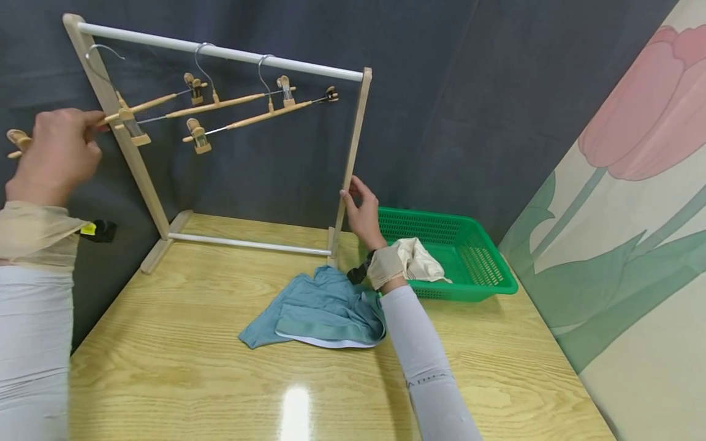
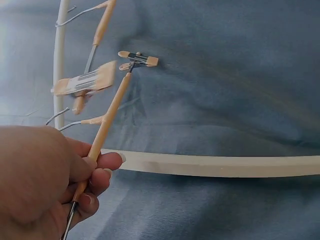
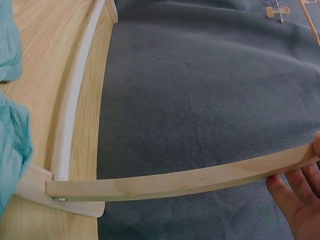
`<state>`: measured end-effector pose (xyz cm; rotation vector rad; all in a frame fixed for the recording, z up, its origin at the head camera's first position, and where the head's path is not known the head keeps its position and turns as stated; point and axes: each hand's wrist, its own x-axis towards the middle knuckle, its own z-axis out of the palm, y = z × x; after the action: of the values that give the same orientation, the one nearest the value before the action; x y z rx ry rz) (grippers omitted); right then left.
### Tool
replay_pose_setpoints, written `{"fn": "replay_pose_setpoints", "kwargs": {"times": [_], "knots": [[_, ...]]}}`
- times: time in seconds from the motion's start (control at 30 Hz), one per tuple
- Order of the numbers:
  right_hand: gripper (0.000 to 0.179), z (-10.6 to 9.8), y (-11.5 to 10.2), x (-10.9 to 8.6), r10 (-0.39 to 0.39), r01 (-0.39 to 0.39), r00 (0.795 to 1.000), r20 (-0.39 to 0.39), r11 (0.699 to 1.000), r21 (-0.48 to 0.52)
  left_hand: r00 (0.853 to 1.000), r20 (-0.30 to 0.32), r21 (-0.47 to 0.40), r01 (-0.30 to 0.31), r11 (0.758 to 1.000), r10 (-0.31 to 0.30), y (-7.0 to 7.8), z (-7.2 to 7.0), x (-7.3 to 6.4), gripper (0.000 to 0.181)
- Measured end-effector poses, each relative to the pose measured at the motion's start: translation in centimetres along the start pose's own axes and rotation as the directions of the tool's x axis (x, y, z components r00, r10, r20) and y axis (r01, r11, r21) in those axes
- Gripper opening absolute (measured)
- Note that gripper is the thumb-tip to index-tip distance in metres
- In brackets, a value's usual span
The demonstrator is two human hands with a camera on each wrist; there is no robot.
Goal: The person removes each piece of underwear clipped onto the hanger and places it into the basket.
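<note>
My left hand (image 1: 60,150) grips the wooden bar of a clip hanger (image 2: 107,120), fingers and thumb wrapped round it at the rack's left side. That hanger's metal hook shows below the rail in the head view. Two more clip hangers, a middle one (image 1: 237,102) and a right one (image 1: 276,114), hang by their hooks from the white rail (image 1: 160,41) of the garment rack. With thumb in front and fingers behind, my right hand (image 1: 362,211) pinches the rack's right wooden post (image 3: 175,184) partway up.
A teal garment (image 1: 325,309) with a wide band lies crumpled on the wooden table (image 1: 182,367), in front of the rack. To the right stands a green plastic basket (image 1: 496,269) with a cream cloth (image 1: 421,260) in it. A dark curtain (image 1: 441,122) hangs behind.
</note>
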<state>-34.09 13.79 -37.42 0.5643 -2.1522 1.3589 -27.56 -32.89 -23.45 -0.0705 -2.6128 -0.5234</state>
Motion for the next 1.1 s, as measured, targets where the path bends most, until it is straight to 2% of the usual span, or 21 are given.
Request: {"fn": "replay_pose_setpoints", "kwargs": {"times": [0.33,0.47,0.67,0.73,0.97,1.1], "knots": [[0.047,0.0,-0.1,-0.1,0.013,-0.013,1.000,-0.013,1.000,-0.028,0.999,-0.037,0.016,0.025,1.000,-0.024,1.1,-1.5,1.0,0.052],[0.047,0.0,0.0,-0.1,0.019,-0.019,1.000,-0.010,0.999,-0.032,0.999,-0.030,0.026,0.028,0.999,-0.027,1.5,-2.0,1.4,0.053],[0.049,0.0,-0.1,-0.2,0.022,-0.022,1.000,-0.002,0.999,-0.028,0.998,-0.051,0.052,-0.041,0.998,0.044,1.6,-2.3,2.2,0.048],[0.048,-0.1,-0.2,-0.3,0.025,-0.025,1.000,-0.001,0.999,-0.022,0.997,-0.047,0.057,-0.051,0.997,0.054,1.6,-2.3,2.4,0.048],[0.047,-0.1,-0.3,-0.2,0.029,-0.029,1.000,0.006,0.999,-0.013,1.000,-0.004,0.072,-0.013,0.997,0.013,1.7,-2.2,2.7,0.050],[0.047,-0.1,-0.3,-0.2,0.025,-0.025,1.000,0.008,1.000,-0.005,1.000,0.000,0.088,-0.027,0.996,0.027,1.7,-2.2,2.7,0.052]]}}
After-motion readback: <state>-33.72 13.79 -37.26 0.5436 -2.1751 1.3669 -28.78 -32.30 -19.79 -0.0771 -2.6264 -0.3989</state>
